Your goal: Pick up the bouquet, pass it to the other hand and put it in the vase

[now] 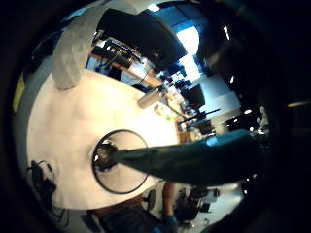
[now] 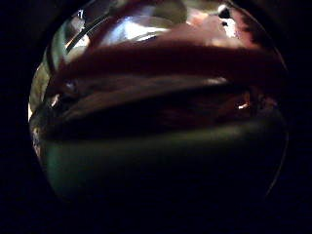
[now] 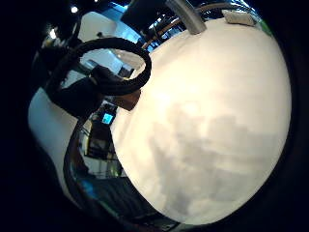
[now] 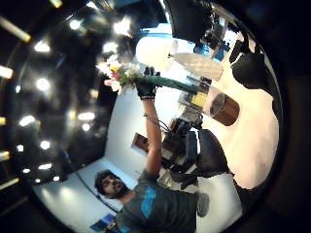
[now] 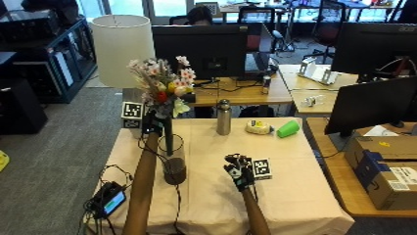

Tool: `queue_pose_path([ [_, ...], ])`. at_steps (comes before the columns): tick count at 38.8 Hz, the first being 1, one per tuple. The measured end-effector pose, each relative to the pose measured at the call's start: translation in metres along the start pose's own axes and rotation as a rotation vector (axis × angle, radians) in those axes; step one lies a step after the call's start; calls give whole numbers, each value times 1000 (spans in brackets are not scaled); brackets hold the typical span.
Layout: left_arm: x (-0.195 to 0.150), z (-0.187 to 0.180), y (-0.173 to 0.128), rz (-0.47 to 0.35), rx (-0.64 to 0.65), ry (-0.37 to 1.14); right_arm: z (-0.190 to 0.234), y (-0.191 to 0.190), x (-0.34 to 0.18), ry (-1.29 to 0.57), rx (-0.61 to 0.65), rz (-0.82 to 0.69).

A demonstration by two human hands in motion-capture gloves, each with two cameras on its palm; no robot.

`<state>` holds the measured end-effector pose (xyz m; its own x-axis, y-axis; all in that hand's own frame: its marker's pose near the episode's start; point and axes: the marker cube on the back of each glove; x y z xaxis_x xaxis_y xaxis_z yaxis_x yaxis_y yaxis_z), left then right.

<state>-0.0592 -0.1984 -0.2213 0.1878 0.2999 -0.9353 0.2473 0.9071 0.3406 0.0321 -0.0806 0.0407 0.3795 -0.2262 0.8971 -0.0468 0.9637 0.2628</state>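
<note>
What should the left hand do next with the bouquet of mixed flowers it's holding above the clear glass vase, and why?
Probably lower it straight down. The left hand grips the bouquet of mixed flowers upright, its dark green stems pointing into the mouth of the clear glass vase; the palm view shows the stem tip centred in the rim. The right hand rests open on the beige tablecloth, clear of the vase.

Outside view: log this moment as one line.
left hand: holds multicoloured flower bouquet over clear glass vase | right hand: open, idle

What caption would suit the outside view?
Left hand lowers a bouquet into the vase; right hand hovers open.
</note>
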Motion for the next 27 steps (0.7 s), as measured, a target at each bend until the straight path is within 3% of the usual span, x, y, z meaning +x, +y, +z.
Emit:
queue_pose_path([
  [6,-10,1,-3,26,-44,-72,0,1,-26,-176,-6,-120],
  [10,-9,-1,1,41,-50,-113,-2,1,-21,-130,5,-110],
  [14,4,-9,8,37,-45,-62,-2,0,-26,-170,6,-161],
  [21,29,-31,14,109,24,1,-3,0,-14,-70,13,-11],
  [27,47,-42,25,130,55,2,7,-8,-8,-203,-12,-164],
])
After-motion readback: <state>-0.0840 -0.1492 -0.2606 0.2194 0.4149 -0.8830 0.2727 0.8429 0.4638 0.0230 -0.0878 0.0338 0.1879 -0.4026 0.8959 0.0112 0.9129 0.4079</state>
